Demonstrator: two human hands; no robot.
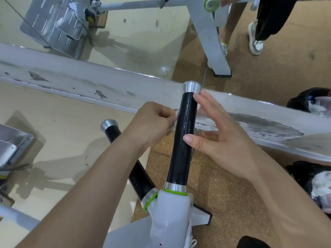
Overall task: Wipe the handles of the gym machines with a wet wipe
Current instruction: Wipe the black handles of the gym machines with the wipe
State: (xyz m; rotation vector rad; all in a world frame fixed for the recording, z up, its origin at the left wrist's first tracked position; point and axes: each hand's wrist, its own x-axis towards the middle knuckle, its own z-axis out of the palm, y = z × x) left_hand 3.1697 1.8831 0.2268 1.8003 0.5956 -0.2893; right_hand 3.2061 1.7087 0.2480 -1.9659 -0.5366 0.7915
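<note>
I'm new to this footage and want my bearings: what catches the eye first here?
The black handle stands mid-frame, silver-capped, with both hands at it: the left hand pinches a white wipe against its left side, the right hand, fingers straight, touches its right side. Behind them a white beam with chipped paint crosses the view; a second handle juts out lower left.

No legible txt anywhere; white print lines on grey placard [53, 24] top left too blurry to read
</note>
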